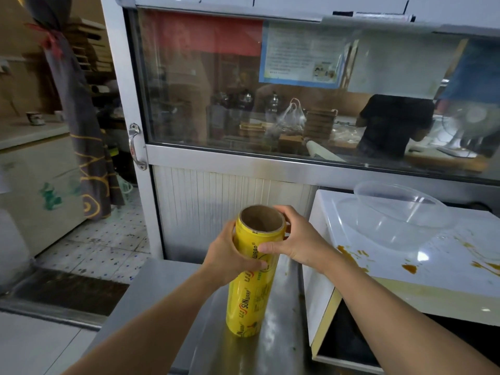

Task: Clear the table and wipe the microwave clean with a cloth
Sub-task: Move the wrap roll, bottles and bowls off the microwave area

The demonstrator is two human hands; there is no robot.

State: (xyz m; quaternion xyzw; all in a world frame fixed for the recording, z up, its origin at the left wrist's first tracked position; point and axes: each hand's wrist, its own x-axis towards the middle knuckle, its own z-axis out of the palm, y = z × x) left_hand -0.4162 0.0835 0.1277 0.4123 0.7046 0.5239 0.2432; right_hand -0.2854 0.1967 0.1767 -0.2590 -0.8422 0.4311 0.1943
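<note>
A tall yellow roll of cling wrap [247, 301] with a brown cardboard core stands upright on the steel table [281, 345]. My left hand [230, 255] grips its upper part from the left, thumb across the front. My right hand [295, 239] holds the top rim from the right, fingers curled round it. To the right sits the white microwave [405, 266], its top smeared with orange-brown stains [408, 267]. A clear plastic bowl [400, 215] lies tilted on the microwave's top.
A glass-fronted partition [270, 90] with a metal door handle [135, 146] rises behind the table. Through the glass a person in dark clothes [392, 125] works at a counter. An open doorway, a hanging grey cloth [78, 117] and a tiled floor lie at left.
</note>
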